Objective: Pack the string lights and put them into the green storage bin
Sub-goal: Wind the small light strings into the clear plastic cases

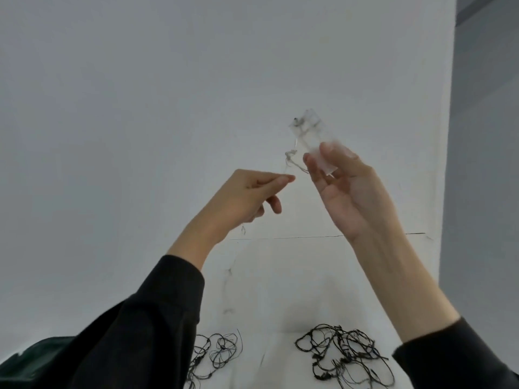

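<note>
My right hand (348, 189) is raised in front of the white wall and grips a clear plastic battery box (309, 133) of a string light by its lower end. Its thin wire (292, 161) runs from the box to my left hand (247, 195), which pinches it between thumb and forefinger. The wire then hangs down, faint against the white table (266, 276). Two tangled piles of dark string lights lie on the table, one at the right (342, 352) and one by my left sleeve (216, 352). A dark green bin (25, 357) shows at the bottom left, mostly hidden by my left arm.
A white wall fills the upper view. A grey wall section or doorway stands at the far right (488, 136). The table's back edge meets the wall at about the height of my wrists.
</note>
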Available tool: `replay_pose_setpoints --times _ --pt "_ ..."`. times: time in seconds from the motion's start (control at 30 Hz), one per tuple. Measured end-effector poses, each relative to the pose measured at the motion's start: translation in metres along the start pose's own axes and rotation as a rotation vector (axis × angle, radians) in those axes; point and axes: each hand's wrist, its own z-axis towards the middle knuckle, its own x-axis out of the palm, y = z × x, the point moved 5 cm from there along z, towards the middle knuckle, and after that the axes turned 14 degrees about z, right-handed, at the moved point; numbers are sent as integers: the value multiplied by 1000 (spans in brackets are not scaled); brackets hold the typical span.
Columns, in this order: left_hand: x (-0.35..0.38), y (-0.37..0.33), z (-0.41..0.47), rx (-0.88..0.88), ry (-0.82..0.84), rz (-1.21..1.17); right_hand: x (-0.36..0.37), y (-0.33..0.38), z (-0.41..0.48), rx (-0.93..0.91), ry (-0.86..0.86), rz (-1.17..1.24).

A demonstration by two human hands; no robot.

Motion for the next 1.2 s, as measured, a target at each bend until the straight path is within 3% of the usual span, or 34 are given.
replay_pose_setpoints --times 0.07,0.13,0.23,0.3,0.37,0.4,0.47,0.57,0.7,0.8,1.0,1.2 --pt "2 1 -8 14 55 49 -2 5 -1 -241 27 -298" --pt "3 2 -14 18 40 178 -1 13 -8 -580 24 -826" --pt "2 -3 -19 89 -69 480 5 2 -16 -875 243 -1397" --pt "-1 -8 -19 176 -150 763 -1 -10 -17 -816 382 -1697" --pt "-1 -12 -18 278 -165 855 -10 -15 -14 -471 444 -1859" --pt "-1 -11 -17 304 -137 809 -14 -16 -13 -222 471 -1841" --pt "-1 -5 -17 285 -68 608 -22 -15 -18 228 531 -1581" --pt "1 12 -20 173 38 204 -31 -15 -27 501 514 -1028" --pt "22 35 -25 -16 74 -327 -43 -26 -29 430 277 -405" --pt "43 46 -31 -117 87 -473 -51 -28 -26 254 103 -229" --pt "53 48 -42 -169 65 -373 -56 -17 -23 12 24 -488" --pt "42 44 -44 -172 25 -52 -55 -3 -21 -136 -17 -668"
